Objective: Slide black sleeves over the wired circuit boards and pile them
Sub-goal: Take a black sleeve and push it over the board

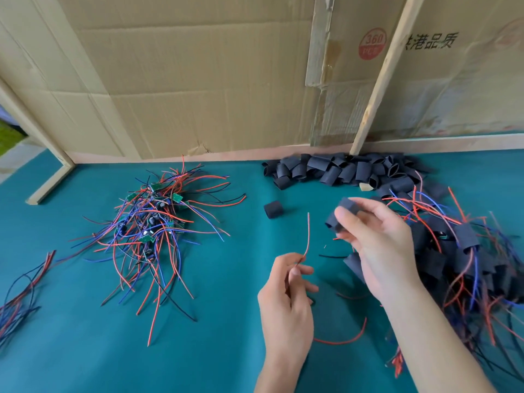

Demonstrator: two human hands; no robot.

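Note:
My right hand (pixel 377 245) holds a black sleeve (pixel 340 215) between thumb and fingers, above the teal table. My left hand (pixel 286 290) pinches a red wire (pixel 307 239) that rises from its fingertips; the board on that wire is hidden behind my hands. A tangle of bare green circuit boards with red, blue and black wires (pixel 153 222) lies at centre left. Empty black sleeves (pixel 340 170) are heaped at the back. Sleeved boards with wires (pixel 465 251) are piled at the right.
One loose sleeve (pixel 273 209) sits alone near the middle. A bundle of loose wires (pixel 19 296) lies at the left edge. Cardboard panels (pixel 198 80) and a leaning wooden strip (pixel 382 75) wall off the back of the teal table (pixel 85 350).

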